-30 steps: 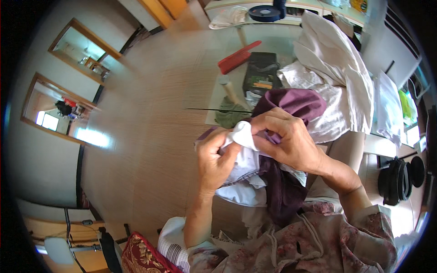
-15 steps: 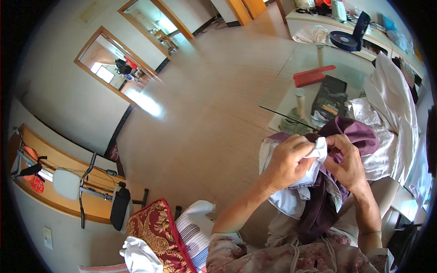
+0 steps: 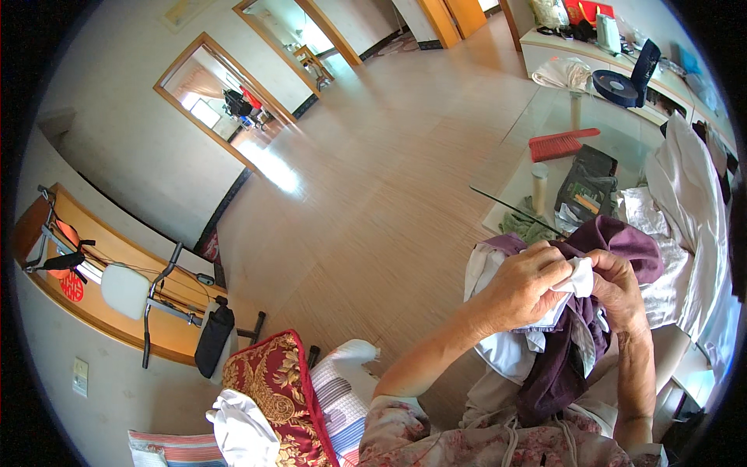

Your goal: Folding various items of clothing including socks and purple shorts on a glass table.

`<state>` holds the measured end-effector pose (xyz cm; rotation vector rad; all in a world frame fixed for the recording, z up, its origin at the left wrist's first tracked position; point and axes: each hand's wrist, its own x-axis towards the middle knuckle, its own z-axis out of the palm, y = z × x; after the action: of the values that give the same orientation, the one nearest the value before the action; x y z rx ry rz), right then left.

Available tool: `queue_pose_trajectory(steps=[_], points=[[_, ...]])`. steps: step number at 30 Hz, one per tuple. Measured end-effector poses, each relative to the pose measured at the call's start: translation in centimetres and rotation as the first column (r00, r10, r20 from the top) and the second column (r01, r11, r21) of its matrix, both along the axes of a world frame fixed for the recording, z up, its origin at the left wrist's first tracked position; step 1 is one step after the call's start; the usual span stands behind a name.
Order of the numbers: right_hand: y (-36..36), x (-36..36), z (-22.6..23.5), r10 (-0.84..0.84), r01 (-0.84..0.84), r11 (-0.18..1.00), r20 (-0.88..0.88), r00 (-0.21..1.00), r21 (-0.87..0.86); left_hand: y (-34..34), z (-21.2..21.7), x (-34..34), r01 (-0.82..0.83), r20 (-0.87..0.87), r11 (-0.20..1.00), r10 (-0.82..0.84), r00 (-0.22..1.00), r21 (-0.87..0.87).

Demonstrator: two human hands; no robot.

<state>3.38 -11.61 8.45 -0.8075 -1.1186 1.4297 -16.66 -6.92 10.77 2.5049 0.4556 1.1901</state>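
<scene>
Over my lap lies a dark purple garment (image 3: 551,380) with white inner cloth (image 3: 498,359) hanging out beside it. Above it, my left hand (image 3: 529,286) is closed, thumb and fingers pinching a bunched fold of white fabric (image 3: 577,280). Just to the right, my right hand (image 3: 620,294) grips the other side of this fold with bent fingers. The two hands are close together, backs partly turned up. Part of the purple cloth bulges up behind the right hand. Whether the white fold is a pocket or lining I cannot tell.
Beyond my hands stands a glass table (image 3: 506,167) with a red brush (image 3: 562,144) and a black case (image 3: 589,179). White cloth (image 3: 686,191) drapes at the right. A red and gold cushion (image 3: 268,381) lies to my left, near an exercise machine (image 3: 159,292).
The whole view has swung left, so things sit further right in the picture. Both hands keep the white fold; the right fingers have shifted and drawn in on it.
</scene>
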Motion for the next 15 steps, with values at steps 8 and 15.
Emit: queue_pose_trajectory(steps=[8, 15], points=[[0.1, 1.6, 1.6, -0.342, 0.294, 0.939, 0.423, 0.839, 0.176, 0.4, -1.0, -1.0, 0.011, 0.075, 0.937, 0.016, 0.997, -0.35], [-0.9, 1.9, 3.0, -0.449, 0.431, 0.883, 0.062, 0.892, 0.188, 0.4, 0.0, -0.5, -0.005, 0.098, 0.917, 0.048, 0.994, -0.4]])
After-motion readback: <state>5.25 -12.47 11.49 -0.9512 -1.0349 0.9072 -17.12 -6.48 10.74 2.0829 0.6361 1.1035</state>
